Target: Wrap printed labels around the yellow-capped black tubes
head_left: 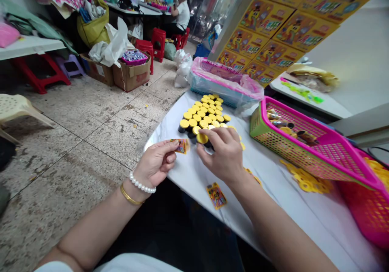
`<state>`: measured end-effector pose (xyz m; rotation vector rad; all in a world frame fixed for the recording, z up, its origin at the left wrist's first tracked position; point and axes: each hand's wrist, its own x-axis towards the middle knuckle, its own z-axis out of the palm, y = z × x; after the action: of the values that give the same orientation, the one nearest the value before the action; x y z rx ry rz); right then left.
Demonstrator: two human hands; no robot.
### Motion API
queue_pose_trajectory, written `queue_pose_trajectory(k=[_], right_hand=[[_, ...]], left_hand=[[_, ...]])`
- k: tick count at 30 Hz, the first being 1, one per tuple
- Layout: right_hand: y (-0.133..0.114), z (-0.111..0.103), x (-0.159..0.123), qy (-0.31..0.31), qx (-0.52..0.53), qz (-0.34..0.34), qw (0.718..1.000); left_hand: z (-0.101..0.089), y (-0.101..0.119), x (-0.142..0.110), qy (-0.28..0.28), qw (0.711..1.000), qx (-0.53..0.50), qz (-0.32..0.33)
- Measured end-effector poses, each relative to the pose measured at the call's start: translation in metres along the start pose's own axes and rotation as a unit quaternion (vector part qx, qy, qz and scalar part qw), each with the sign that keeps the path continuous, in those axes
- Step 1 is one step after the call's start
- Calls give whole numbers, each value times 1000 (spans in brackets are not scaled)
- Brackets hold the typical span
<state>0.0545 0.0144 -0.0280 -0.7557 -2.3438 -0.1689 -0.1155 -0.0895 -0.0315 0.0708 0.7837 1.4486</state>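
Note:
My left hand (159,158) is closed on a small colourful printed label (181,145), pinched between thumb and fingers over the table's edge. My right hand (223,150) reaches to the front of a group of small dark containers with round yellow caps (202,113). Its thumb and forefinger close around one yellow-capped container (202,138) at the near edge of the group. The other fingers curl and partly hide the containers behind. On the white tabletop (194,171), nearer to me, lies another printed label (216,195). More yellow printed pieces (253,175) show beside my right wrist.
A pink and green basket (304,150) with wrapped containers stands at right, near yellow plastic pieces (306,179). Behind the caps sits a plastic-lined basket (226,81), under stacked yellow boxes (267,33). A person (182,13) sits far back. Cardboard boxes (132,74) stand on the floor.

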Motion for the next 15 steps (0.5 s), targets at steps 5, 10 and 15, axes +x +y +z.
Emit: queue_pose_trajectory(k=[5,10,15], right_hand=[[8,-28,-12,-34,354,246,902],[-1,-35,-23,-25,524,351,775],[-7,-32,-28,19,476,367,799]], left_hand=[[15,-9,8,-6,1000,-12,-22],[27,-18,15,-36,998,-31,-34],[28,-24,18,-45,999,-21,-19]])
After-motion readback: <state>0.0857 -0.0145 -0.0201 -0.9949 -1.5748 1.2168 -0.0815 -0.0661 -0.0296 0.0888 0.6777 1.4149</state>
